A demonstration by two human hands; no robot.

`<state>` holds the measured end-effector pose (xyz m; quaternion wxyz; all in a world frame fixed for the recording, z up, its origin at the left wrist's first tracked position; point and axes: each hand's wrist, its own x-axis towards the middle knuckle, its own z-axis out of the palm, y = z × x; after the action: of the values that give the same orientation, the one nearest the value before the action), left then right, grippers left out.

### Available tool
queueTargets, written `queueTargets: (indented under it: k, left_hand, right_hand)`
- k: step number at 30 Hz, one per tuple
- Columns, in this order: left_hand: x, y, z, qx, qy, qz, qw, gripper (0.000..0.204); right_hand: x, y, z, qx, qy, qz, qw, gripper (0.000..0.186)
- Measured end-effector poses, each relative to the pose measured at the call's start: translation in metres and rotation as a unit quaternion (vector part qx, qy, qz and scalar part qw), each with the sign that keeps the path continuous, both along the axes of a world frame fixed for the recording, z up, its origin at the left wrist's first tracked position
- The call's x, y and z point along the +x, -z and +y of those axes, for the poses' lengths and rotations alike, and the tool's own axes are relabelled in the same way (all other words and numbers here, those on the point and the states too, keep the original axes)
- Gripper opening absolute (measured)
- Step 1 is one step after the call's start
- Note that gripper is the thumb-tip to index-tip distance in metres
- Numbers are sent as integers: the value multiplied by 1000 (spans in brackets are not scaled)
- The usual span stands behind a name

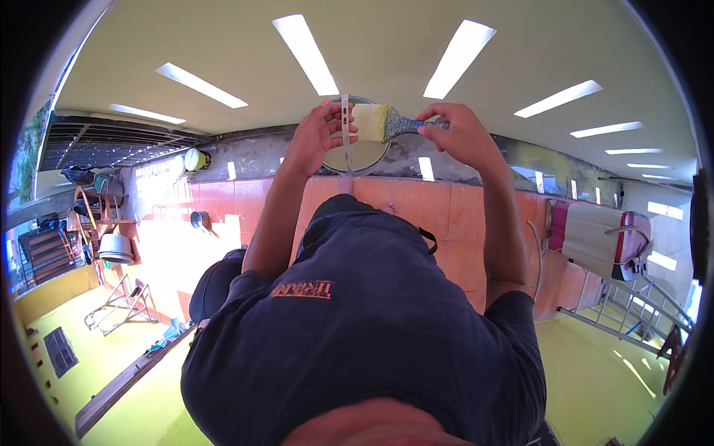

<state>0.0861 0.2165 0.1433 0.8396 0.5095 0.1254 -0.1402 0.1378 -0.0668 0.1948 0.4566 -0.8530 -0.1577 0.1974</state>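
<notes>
A round container of pale liquid sits near the wall at top centre, beneath my hands. A narrow pale strip stands out across it. My left hand has its fingers curled at this strip, gripping it. My right hand holds the blue speckled handle of a wide paintbrush, level, with its pale, paint-coated bristles over the container, close beside the strip and my left fingers.
At left are a yellowish bucket, a small dark pot, a grey tub, wooden furniture and a folding metal frame. At right are a ladder and a white-and-pink padded item. Orange flooring meets the wall.
</notes>
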Motion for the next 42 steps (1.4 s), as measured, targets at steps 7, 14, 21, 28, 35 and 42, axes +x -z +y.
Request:
queueTargets:
  k: [7, 14, 21, 28, 35, 42]
  left_hand:
    - [-6, -25, -27, -35, -5, -30, 999, 58]
    - [-6, -30, -49, -55, 18, -71, 996, 60]
    - [4, -23, -62, -71, 43, -63, 995, 59]
    - [9, -23, -71, -60, 53, -85, 993, 64]
    - [8, -22, -75, -71, 58, -81, 992, 62]
    - [-10, -5, -76, -34, 42, -22, 998, 63]
  right_hand:
    - [38, 22, 71, -118, -164, -168, 965, 20]
    - [39, 52, 83, -306, -195, -143, 921, 22]
    - [35, 61, 65, -194, -160, -119, 961, 34]
    - [37, 68, 51, -157, -133, -135, 969, 38]
    - [30, 53, 48, -249, -129, -137, 950, 23]
    - [2, 34, -35, -122, 29, -129, 984, 27]
